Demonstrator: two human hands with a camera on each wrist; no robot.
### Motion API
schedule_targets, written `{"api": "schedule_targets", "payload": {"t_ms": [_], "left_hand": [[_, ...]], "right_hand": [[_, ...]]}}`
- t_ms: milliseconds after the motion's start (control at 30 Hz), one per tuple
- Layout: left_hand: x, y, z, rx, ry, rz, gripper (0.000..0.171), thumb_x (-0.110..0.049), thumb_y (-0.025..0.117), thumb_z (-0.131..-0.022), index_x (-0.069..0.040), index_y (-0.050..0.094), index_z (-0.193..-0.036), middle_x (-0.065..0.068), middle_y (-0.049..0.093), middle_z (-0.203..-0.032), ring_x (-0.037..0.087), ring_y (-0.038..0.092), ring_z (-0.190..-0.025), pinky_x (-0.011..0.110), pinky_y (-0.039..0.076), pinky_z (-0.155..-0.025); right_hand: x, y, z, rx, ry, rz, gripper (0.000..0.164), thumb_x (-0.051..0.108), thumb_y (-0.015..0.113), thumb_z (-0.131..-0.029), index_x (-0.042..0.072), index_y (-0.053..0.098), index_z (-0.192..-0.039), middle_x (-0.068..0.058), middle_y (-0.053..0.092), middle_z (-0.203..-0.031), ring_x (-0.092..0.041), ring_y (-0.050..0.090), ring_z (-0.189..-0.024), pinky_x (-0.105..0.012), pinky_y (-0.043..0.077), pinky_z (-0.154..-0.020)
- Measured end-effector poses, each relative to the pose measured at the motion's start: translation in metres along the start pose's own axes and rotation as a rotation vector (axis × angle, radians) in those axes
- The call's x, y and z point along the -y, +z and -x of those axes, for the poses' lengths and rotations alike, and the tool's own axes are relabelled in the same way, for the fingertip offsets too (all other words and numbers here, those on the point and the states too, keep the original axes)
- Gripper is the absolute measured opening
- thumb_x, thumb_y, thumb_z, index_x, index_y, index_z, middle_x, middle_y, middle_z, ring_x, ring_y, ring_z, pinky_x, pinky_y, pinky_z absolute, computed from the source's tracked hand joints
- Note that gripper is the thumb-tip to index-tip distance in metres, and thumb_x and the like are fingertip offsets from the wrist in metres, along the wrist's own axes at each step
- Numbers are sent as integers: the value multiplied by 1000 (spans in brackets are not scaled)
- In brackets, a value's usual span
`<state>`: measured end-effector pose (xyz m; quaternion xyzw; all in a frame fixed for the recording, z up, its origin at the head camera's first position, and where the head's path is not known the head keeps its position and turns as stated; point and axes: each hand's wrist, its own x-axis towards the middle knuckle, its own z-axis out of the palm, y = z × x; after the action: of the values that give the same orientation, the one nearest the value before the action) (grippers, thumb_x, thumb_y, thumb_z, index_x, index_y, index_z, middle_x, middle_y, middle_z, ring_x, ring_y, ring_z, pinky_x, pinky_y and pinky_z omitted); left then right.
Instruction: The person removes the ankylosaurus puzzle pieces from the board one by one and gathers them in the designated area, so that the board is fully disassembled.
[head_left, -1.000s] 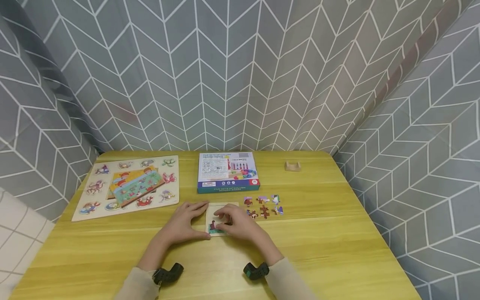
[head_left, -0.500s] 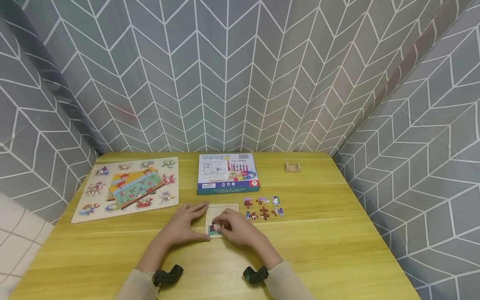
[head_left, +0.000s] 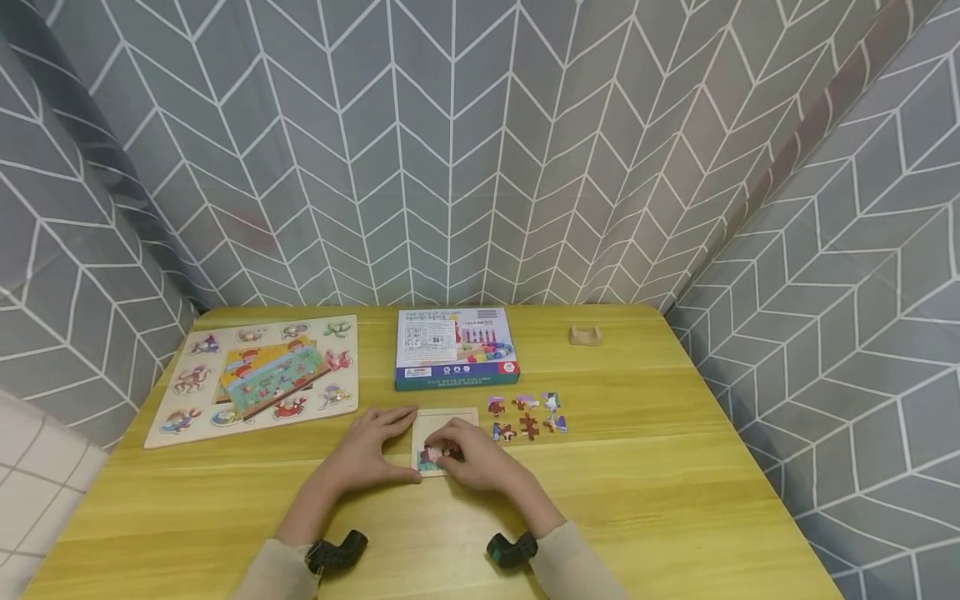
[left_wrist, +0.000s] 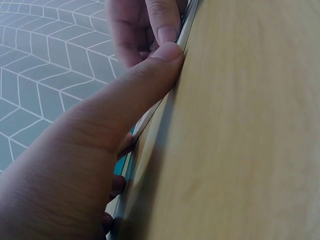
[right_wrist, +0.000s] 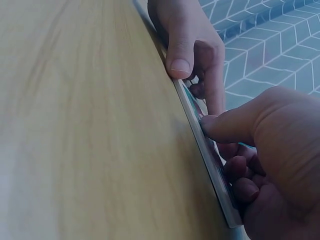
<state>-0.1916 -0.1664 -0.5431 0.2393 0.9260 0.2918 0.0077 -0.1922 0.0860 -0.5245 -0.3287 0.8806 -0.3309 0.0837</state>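
Observation:
A shallow wooden puzzle tray (head_left: 443, 412) lies on the table, a few picture pieces in its near part. My left hand (head_left: 365, 450) rests along the tray's left side, fingers extended, thumb at the near corner and index finger at the far one. In the left wrist view the left thumb (left_wrist: 150, 70) touches the tray's near edge. Over the tray, my right hand (head_left: 472, 456) has bent fingers and pinches a small puzzle piece (head_left: 433, 453), which the fingers partly hide. The right thumb (right_wrist: 220, 127) is low over the tray in the right wrist view.
Several loose jigsaw pieces (head_left: 529, 426) lie right of the tray. Behind it is a boxed bead set (head_left: 457, 348). A sea-animal board (head_left: 176, 400) with two picture boards (head_left: 277, 379) on it lies left. A small wooden holder (head_left: 585, 335) stands at the back right.
My right hand has lowered slightly, its fingertips shifting toward the tray's near left part, where more of the pinkish piece now shows. The left hand has stayed in place.

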Motion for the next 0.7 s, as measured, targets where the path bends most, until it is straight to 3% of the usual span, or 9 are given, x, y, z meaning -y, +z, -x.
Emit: {"api": "schedule_targets", "payload": {"t_ms": [467, 700], "left_hand": [[-1, 1, 1, -7, -9, 10, 106, -70, 88, -73, -16, 54, -157, 1, 50, -163, 17, 45, -108, 45, 43, -93], [-2, 0, 1, -12, 5, 15, 105, -69, 88, -73, -16, 54, -157, 1, 51, -163, 18, 45, -111, 48, 43, -95]], "right_hand": [[0, 3, 0, -8, 27, -39, 25, 11, 70, -102, 12, 73, -127, 4, 65, -107, -4, 54, -91, -23, 49, -86], [-1, 4, 2, -21, 16, -42, 25, 11, 70, -103, 12, 70, -127, 2, 68, -114, -4, 58, -96, -25, 51, -89]]}}
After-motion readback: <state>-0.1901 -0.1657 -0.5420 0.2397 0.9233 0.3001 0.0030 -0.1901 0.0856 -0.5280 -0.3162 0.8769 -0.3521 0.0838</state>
